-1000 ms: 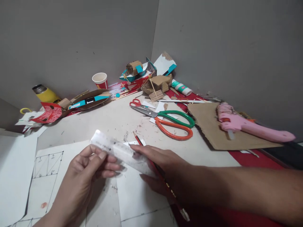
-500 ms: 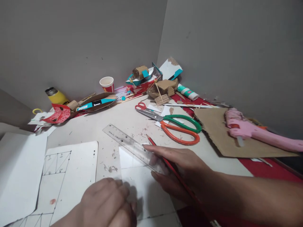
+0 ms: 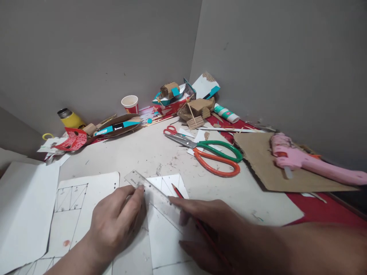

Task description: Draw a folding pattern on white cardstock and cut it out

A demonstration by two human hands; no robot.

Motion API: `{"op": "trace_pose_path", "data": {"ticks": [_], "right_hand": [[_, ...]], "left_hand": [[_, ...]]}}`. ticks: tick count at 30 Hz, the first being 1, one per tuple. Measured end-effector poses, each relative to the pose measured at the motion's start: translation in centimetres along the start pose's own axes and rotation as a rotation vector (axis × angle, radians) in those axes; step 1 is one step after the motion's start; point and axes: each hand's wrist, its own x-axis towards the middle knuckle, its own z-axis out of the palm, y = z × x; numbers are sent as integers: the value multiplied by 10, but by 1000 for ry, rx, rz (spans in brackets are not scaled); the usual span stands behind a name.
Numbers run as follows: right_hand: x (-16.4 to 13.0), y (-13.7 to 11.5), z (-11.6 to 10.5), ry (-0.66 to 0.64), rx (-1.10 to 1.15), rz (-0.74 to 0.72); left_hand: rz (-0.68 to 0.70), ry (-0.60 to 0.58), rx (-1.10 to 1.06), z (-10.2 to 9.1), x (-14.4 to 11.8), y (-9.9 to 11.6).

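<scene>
A clear plastic ruler [image 3: 149,191] lies slanted on a white sheet [image 3: 164,225] that bears pencilled triangles. My left hand [image 3: 114,221] presses its fingertips on the ruler's far left end. My right hand [image 3: 212,229] holds a red pencil [image 3: 179,194] and rests a finger on the ruler's near end. The pencil tip sits just right of the ruler edge, over the drawn triangles.
A second white card [image 3: 74,206] with a drawn grid lies at the left. Large scissors with green and orange handles [image 3: 218,156], small red scissors [image 3: 170,130], a brown cardboard sheet [image 3: 258,160] and a pink glue gun [image 3: 309,162] lie to the right. A paper cup [image 3: 130,104], yellow bottle [image 3: 69,119] and cardboard scraps line the walls.
The ruler came down from mid-air onto the white sheet. My left hand let go of it, dropped low, then returned to press its far end. The right hand drew nearer with the pencil.
</scene>
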Motion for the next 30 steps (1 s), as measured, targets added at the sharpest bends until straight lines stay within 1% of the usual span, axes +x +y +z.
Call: {"op": "trace_pose_path", "data": {"ticks": [3,5,9,12,14,16,19,23,25,27,30], "right_hand": [[-6,3,2,70,-105,-74],[-6,4,0,84,-143,-109],[2,6,-7,-2,-139,-95],[7,11,-10,-120,-135,-83],[9,13,-10,-177,-173,-66],[10,13,-9,-194,-235,-55],[11,11,-11,-140,-269,-63],[14,12,-15,-24,-185,-37],[17,14,-15,14,-205,-31],[19,17,-12,36,-248,-27],[20,22,-4,30,-291,0]], "left_hand": [[64,-32,-15,-3,4,1],[106,-76,-29,-5,6,3],[160,-162,-40,-5,7,11],[168,-229,5,-3,8,14],[168,-254,40,-1,8,14],[178,-256,68,1,6,14],[189,-267,109,1,4,14],[163,-370,125,-1,8,17],[147,-391,120,-1,11,21],[153,-405,143,0,12,24],[188,-461,212,2,11,28]]}}
